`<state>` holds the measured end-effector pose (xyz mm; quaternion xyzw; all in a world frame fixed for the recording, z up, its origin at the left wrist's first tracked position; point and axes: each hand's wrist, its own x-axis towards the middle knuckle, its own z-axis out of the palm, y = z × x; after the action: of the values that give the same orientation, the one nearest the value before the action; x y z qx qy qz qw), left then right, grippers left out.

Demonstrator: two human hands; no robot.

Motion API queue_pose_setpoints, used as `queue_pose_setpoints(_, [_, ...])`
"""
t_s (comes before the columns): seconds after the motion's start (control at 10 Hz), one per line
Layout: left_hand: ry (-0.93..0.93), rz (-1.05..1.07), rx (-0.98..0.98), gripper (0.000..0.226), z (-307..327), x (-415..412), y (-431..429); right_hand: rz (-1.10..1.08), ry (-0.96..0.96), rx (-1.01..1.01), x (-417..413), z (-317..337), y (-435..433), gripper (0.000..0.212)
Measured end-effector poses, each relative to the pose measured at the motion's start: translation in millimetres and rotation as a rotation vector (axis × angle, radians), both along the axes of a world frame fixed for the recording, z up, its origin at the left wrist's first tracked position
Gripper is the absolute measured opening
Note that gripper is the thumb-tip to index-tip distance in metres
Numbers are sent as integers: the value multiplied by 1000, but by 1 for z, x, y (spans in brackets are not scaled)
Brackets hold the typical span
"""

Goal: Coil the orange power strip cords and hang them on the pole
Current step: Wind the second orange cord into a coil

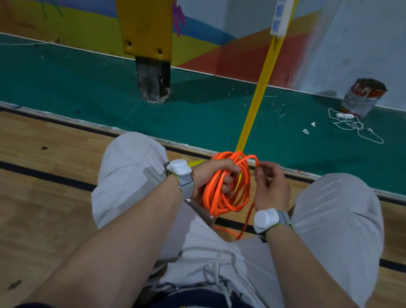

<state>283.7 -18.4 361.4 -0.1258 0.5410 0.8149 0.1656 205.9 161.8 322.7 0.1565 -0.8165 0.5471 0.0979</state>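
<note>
Progress: coiling is looking mostly done; most of the orange cord (227, 192) is sitting in one bundle of loops. Hanging is not yet done for this one.
Left hand (213, 174): gripping the bundle, fingers curling through the loops.
Right hand (271, 186): pinching a single strand at the top of the coil, thumb against fingertips.
Cord location: being held up between the knees, just in front of the foot of the yellow pole (261, 83). Can't tell whether it is touching the pole.
Remaining: loose tail (246, 224) is trailing down past the right wrist toward the wood floor. Judging that a last turn or two is left, then securing and lifting it onto the pole.
Pole: white power strip (282, 9) is hanging high up against it; its cord is not showing.
Unknown: something yellow is peeking out behind the coil; can't tell what.
Containers: paint can (363, 98) is standing by the wall, well apart to the right. Contents are not showing from this angle.
Beside can: white cord (353, 123) is lying loose on the green floor, not in anything.
</note>
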Motion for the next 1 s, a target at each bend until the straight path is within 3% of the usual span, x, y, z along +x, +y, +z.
queue_pose_setpoints(0.2, [-55, -215, 27, 25, 2, 5, 7, 62, -36, -50, -2, 0, 1, 26])
queue_pose_setpoints(0.4, [-41, -221, 117, 23, 6, 6, 3, 108, -262, -61, -14, -13, -1, 20])
queue_pose_setpoints(0.6, [19, -249, 247, 34, 5, 1, -5, 177, -382, 33, -14, -19, -5, 26])
queue_pose_setpoints(0.8, [98, -232, 432, 24, 5, 0, -12, 276, -449, 85, -34, -51, -7, 15])
queue_pose_setpoints(0.9, [130, -172, 542, 22, 8, 0, -14, 435, -404, 375, -40, -80, 2, 49])
queue_pose_setpoints(1.0, [171, -114, 572, 23, 7, 1, -17, 528, -526, 138, -6, -39, -6, 47])
